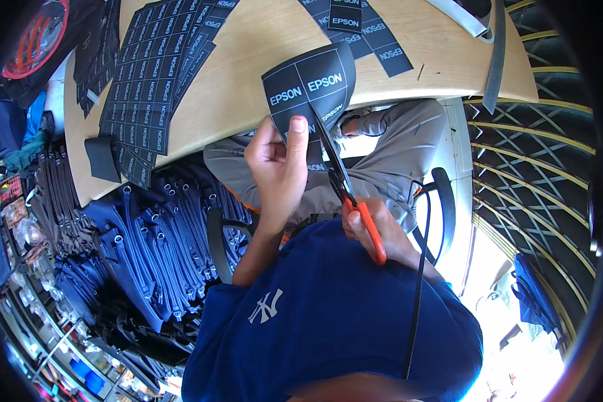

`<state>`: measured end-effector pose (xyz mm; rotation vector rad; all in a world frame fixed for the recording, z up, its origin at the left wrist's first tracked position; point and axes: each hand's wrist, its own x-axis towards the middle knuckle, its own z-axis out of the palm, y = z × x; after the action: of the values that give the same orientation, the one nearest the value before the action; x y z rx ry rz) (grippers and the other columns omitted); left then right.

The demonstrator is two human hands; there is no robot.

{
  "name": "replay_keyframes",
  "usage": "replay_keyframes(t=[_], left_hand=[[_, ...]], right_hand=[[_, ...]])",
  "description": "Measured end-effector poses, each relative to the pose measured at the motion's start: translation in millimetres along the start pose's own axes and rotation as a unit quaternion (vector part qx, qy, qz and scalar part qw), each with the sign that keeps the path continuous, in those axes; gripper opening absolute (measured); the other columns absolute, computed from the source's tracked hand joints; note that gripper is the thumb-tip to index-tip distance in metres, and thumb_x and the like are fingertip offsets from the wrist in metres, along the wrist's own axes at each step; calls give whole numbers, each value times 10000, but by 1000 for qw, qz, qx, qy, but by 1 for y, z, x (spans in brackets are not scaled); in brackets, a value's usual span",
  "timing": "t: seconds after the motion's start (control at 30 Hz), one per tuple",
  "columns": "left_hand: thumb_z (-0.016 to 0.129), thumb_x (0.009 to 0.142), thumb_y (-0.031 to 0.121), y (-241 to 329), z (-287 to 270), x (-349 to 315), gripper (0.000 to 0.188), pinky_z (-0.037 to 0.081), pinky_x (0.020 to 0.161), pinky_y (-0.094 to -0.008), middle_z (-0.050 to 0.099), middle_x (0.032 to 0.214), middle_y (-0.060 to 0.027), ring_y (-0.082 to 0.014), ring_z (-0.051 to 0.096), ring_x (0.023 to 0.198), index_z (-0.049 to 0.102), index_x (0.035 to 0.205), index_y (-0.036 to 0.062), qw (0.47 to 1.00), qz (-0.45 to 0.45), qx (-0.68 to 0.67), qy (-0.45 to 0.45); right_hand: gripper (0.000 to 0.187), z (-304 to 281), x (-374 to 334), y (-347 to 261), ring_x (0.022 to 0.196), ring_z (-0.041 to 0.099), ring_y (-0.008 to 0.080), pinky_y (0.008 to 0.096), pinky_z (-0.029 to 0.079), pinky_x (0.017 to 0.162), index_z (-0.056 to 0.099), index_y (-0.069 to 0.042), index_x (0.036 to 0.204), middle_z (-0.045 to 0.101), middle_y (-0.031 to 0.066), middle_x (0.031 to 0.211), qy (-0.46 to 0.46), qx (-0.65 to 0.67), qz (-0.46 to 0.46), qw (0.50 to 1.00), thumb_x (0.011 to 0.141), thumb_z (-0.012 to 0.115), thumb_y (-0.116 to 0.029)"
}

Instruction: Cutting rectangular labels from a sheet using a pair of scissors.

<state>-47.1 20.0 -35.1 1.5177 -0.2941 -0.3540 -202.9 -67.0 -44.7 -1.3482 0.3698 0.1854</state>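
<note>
My left hand point(281, 154) pinches a curved black label sheet point(308, 84), thumb on its printed face. White lines divide the sheet into rectangles with white lettering. My right hand point(382, 231) is wrapped round the orange handles of a pair of scissors point(366, 228). The dark blades point up and away from me and lie against the sheet, along one of its white lines near my left thumb. Part of the sheet hangs down behind the blades. Both hands are above my lap, just off the near edge of the table.
On the wooden table point(241, 74) lie overlapping black label sheets point(141, 87) at left and more label strips point(388, 50) at the far side. A dark strip point(496, 60) overhangs the right edge. Blue straps with metal rings point(147, 254) hang at left; a chair armrest point(443, 208) is right.
</note>
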Motion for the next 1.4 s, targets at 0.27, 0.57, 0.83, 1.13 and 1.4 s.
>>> replay_keyframes(t=[0.27, 0.57, 0.83, 1.13, 1.4], left_hand=[[521, 937, 138, 3, 4, 6, 145, 359, 517, -155, 564, 722, 38, 25, 433, 575, 569, 910, 4, 999, 23, -16, 22], [568, 915, 148, 2, 13, -2, 147, 193, 415, -168, 397, 552, 103, 42, 287, 474, 537, 807, 53, 997, 8, -68, 18], [569, 910, 115, 6, 11, -3, 139, 190, 410, -170, 406, 544, 98, 42, 284, 468, 536, 793, 47, 998, 22, -46, 21], [581, 901, 110, 7, 10, -3, 113, 188, 406, -170, 401, 528, 97, 41, 290, 460, 551, 822, 36, 999, 22, -8, 24], [569, 912, 141, 12, 8, 13, 136, 203, 441, -167, 473, 645, 85, 33, 299, 521, 592, 863, 16, 995, 72, -59, 22]], right_hand=[[344, 0, -4, -1, 557, 496, 231, 358, 385, 542, 520, 20, 769, 505, 131, 642, -10, -41, -26, 999, 895, 540, -300], [447, 0, 1, -7, 606, 457, 264, 373, 380, 594, 448, 13, 773, 453, 133, 685, -20, -55, -84, 995, 898, 482, -415], [389, -1, 1, -5, 566, 464, 253, 373, 383, 557, 472, 19, 781, 461, 129, 663, -2, -71, -87, 994, 896, 531, -347], [326, 3, 1, -10, 519, 492, 246, 372, 384, 518, 520, 49, 760, 484, 142, 616, 27, -63, -24, 997, 894, 562, -245], [320, 0, 0, 4, 481, 456, 240, 366, 360, 484, 506, 34, 748, 464, 130, 578, 18, -86, -91, 992, 870, 590, -250]])
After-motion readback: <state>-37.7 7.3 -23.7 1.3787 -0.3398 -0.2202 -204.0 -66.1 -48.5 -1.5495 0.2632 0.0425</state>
